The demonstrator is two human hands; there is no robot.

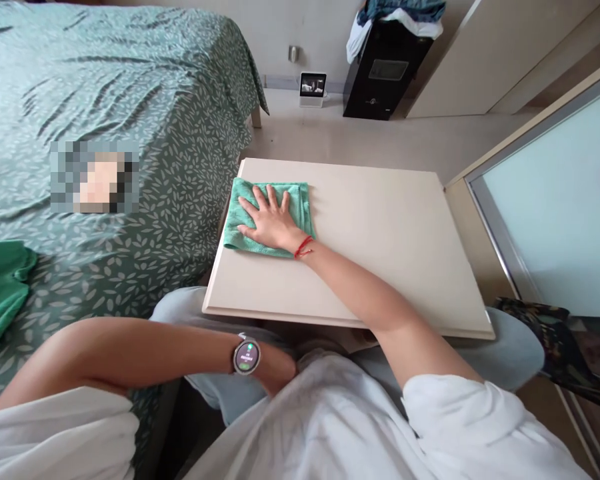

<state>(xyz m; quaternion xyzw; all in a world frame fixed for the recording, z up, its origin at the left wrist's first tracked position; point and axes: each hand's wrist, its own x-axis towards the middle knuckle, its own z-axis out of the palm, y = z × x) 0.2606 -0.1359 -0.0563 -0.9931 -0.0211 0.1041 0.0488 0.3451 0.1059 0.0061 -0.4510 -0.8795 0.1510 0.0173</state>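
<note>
A folded green cloth (237,213) lies flat at the far left part of a cream-coloured table (380,233). My right hand (271,219) presses on top of the cloth, palm down with the fingers spread. A red string bracelet (304,248) circles that wrist. Down in my lap, my left hand (279,370) rests against my light shirt, and its fingers are hidden by the cloth of the shirt and the shadow. On the left wrist sits a round smartwatch (247,356) with a lit screen.
To the left stands a bed (170,133) with a leaf-patterned sheet, bearing another green cloth (3,287) and a blurred-out patch. Beyond the table, a small display (313,88) and a black cabinet (385,73) topped with clothes stand on the floor. A frosted panel (555,180) borders the right.
</note>
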